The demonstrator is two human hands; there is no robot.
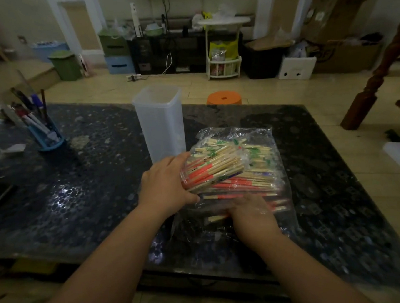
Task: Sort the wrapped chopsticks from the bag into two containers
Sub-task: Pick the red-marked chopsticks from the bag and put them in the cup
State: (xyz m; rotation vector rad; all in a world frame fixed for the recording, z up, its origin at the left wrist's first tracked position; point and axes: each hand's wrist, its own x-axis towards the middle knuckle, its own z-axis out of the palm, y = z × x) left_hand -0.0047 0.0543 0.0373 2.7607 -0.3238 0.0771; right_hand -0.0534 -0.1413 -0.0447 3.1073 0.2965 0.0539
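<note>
Dark speckled worktop [83, 183]: left hand [166, 186] clutching chopstick bundle [214, 170] for sorting, right hand [250, 215] inside clear bag [268, 137], grip unclear, empty container [160, 123] waiting

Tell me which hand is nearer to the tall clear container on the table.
Left. The left hand grips a chopstick bundle just below the tall clear container; the right hand is farther toward the person, inside the bag.

Both forearms were bare from the frame's lower edge to the wrists, with no sleeves showing. The left hand [165, 184] and right hand [252, 215] wore no gloves, rings, watch or bracelet.
</note>
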